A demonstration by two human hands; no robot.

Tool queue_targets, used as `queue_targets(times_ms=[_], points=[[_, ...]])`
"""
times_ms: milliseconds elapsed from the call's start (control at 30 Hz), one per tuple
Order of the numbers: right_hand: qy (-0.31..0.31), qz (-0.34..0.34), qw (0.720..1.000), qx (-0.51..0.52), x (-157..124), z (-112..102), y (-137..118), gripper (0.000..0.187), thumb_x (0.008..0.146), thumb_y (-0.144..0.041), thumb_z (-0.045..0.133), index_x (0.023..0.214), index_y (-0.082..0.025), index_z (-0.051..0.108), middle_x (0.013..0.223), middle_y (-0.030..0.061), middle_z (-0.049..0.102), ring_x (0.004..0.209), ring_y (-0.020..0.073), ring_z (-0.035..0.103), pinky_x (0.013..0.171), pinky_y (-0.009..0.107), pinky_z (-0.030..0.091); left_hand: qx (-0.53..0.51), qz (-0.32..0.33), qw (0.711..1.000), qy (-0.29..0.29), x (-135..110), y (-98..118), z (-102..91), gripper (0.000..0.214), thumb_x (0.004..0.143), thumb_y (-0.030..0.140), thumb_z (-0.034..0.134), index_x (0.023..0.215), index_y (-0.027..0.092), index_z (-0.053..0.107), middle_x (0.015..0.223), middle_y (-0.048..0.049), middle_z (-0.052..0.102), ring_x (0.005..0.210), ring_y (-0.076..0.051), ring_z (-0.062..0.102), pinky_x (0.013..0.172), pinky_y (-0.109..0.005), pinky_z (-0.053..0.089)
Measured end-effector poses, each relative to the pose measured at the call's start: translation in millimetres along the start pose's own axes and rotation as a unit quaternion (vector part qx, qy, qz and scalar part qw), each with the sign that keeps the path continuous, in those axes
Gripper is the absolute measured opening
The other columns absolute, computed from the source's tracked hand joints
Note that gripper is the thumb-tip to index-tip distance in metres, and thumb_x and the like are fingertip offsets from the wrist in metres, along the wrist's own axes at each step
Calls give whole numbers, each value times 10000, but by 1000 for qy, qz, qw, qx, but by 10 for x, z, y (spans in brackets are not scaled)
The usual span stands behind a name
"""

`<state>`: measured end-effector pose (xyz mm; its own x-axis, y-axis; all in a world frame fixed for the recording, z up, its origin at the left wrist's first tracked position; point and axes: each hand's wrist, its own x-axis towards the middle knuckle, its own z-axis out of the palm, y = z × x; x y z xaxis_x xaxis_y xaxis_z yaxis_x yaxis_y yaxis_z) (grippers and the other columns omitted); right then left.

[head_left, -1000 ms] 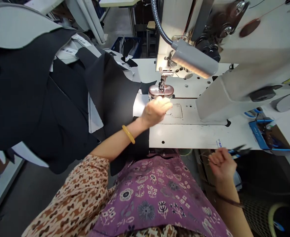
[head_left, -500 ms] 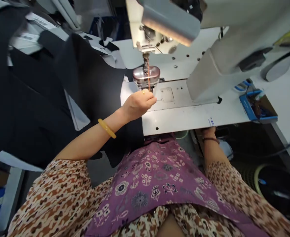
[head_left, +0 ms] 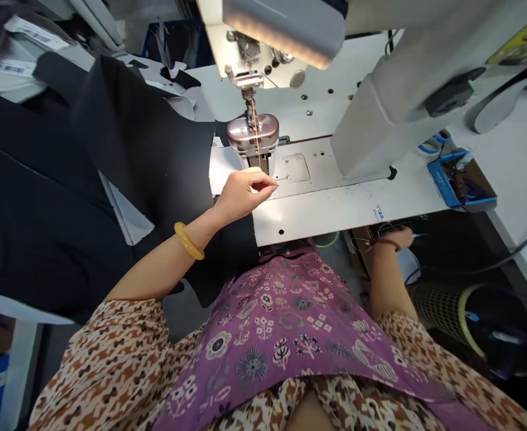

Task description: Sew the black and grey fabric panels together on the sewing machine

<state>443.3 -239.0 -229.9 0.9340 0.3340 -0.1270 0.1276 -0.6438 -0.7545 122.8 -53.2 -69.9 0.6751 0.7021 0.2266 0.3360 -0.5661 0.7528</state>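
Note:
My left hand (head_left: 244,193) is closed in a pinch on an orange thread (head_left: 256,137) that runs up taut to the needle (head_left: 248,108) of the white sewing machine (head_left: 362,90). A yellow bangle sits on that wrist. Beneath the needle stands the machine's rounded metal post (head_left: 250,133). My right hand (head_left: 398,237) reaches down under the front edge of the machine table (head_left: 348,206); its fingers are mostly hidden and a thin blue-tipped tool seems to poke out beside it.
Black fabric pieces (head_left: 110,161) with white labels are heaped on the left, draping over the table edge. A blue tray (head_left: 460,179) of small tools sits on the right of the table. A lamp (head_left: 285,27) glows above the needle. A basket (head_left: 447,305) stands below right.
My left hand has drawn back from the post, pulling the orange thread toward me. My right hand, earlier raised with snips, has dropped under the table edge. The view has tilted down.

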Motion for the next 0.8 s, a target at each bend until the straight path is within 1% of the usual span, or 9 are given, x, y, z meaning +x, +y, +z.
queue_targets(times_ms=[67,100,167,233,300,367,533,633,800], points=[[71,-4,997,-9,-103,-27,-127,275,908,-255,245,692,-209,409,623,5,302,611,152,350,611,308,337,-39,-42,998,20,38,-6,-46,201,731,302,573,680,134,671,668,-12,623,599,-83,507,583,-210,405],[88,-15,996,-20,-151,-14,-205,215,875,-272,310,700,-213,420,630,7,312,621,161,346,632,325,332,-60,-62,996,31,62,-13,-75,209,716,318,586,671,132,667,658,-12,620,593,-84,503,573,-209,401],[65,-52,995,-52,-223,62,-360,132,740,-326,537,744,-203,489,660,9,386,630,160,354,671,348,330,-98,-95,989,57,113,-34,-144,215,688,333,604,650,128,654,633,-10,610,586,-90,500,561,-211,396],[9,-113,987,-117,-243,189,-479,269,629,-354,637,827,-186,565,740,39,489,659,174,405,696,368,339,-118,-112,982,92,163,-62,-223,206,671,325,611,626,125,636,613,-7,596,588,-95,495,564,-215,392],[-13,-194,963,-185,-208,343,-536,347,649,-394,599,902,-156,605,863,108,553,767,237,478,726,396,360,-120,-115,977,131,210,-97,-304,194,664,311,611,602,126,615,604,-2,580,594,-96,485,574,-219,388],[17,-283,934,-217,-138,498,-543,393,688,-412,537,936,-118,617,973,176,567,921,303,497,780,432,374,-114,-108,973,168,262,-136,-373,191,669,301,606,584,130,593,588,9,550,589,-90,462,576,-219,375],[78,-454,878,-130,-27,788,-563,353,752,-388,469,906,-101,605,956,181,599,946,287,510,839,438,390,-58,-95,975,192,469,-248,-446,162,678,192,575,531,138,533,506,50,396,536,-64,330,536,-213,294],[65,-497,862,-78,-79,902,-640,289,779,-350,465,890,-113,586,932,161,603,931,259,518,836,418,409,-56,-110,976,181,599,-323,-447,105,672,140,562,569,130,580,519,48,438,536,-64,342,547,-212,299],[43,-489,871,-35,-194,1042,-702,241,795,-331,463,893,-131,557,943,153,585,938,241,515,849,430,408,-83,-133,972,173,677,-406,-459,113,692,168,566,637,120,652,499,51,461,513,-66,357,555,-213,314]])
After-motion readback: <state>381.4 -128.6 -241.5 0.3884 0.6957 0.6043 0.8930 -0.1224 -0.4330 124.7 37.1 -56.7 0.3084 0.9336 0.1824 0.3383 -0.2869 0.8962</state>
